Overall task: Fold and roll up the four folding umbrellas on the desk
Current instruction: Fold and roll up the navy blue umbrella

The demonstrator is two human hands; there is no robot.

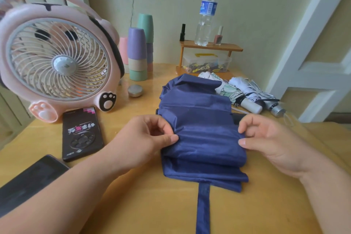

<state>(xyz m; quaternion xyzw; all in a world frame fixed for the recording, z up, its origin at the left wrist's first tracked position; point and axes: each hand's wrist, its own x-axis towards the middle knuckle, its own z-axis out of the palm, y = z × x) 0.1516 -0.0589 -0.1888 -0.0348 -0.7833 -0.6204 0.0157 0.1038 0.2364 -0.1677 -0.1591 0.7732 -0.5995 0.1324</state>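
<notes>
Navy umbrella mid-bench, pleat-flattening step: left hand and right hand each pinch one canopy fold at its side edges, strap trailing to the near edge; next, probably, roll tight and wrap the strap.

Home room: wooden desk, pink paw-print fan, stacked cups.
</notes>
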